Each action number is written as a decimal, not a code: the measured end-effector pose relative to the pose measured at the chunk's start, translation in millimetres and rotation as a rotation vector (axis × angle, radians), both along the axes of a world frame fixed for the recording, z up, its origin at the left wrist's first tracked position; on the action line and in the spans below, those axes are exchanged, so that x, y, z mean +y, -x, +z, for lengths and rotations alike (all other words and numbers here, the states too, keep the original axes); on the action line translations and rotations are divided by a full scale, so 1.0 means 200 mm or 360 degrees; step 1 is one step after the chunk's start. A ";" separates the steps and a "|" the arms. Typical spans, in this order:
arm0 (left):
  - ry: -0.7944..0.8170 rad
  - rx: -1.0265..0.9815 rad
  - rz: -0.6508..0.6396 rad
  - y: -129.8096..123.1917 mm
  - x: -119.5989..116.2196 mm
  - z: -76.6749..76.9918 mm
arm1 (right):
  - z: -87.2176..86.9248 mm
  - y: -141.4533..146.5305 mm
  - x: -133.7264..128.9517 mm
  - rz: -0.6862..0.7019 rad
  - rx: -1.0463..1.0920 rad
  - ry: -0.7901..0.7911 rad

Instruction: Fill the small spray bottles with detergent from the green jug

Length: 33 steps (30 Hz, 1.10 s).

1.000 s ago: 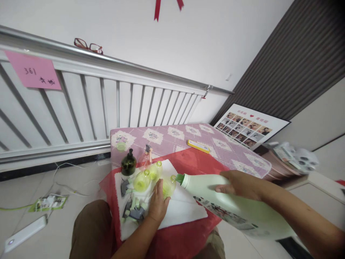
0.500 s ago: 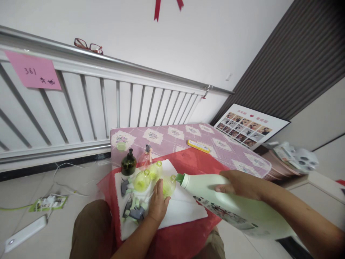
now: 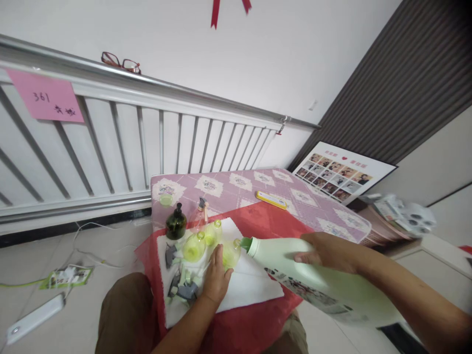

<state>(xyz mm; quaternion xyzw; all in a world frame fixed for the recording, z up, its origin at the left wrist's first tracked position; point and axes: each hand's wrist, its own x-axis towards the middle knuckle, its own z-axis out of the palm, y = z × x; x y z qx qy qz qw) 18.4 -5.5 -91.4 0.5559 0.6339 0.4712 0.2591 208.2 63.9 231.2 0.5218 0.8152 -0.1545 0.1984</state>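
Observation:
My right hand (image 3: 326, 251) grips the handle of a large pale green detergent jug (image 3: 280, 255). The jug lies tilted almost level, its open mouth at the neck of a see-through yellow-green bottle (image 3: 232, 254). Around that bottle's near side my left hand (image 3: 217, 278) is curled, with the thumb toward me. Whether liquid is flowing, I cannot tell. Left of it stand two similar topless bottles, a nearer one (image 3: 193, 248) and a farther one (image 3: 213, 233). Grey and green spray heads (image 3: 186, 287) lie in a heap beside my left wrist.
A dark green pump bottle (image 3: 176, 223) and a pink spray bottle (image 3: 200, 216) stand behind. White cloth (image 3: 250, 285) lies over red cloth (image 3: 265, 216) on a patterned table (image 3: 239, 183). Farther back are a yellow case (image 3: 272, 199), a green lid (image 3: 165, 199) and a radiator (image 3: 206, 142).

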 end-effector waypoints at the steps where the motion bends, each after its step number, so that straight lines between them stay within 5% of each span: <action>1: -0.0006 -0.0002 -0.0001 0.00 0.00 0.00 | 0.00 0.00 0.00 0.0003 -0.0007 -0.0006; 33: -0.0006 -0.0028 0.0012 0.00 0.00 0.00 | 0.03 0.03 -0.02 -0.0028 -0.0015 0.0015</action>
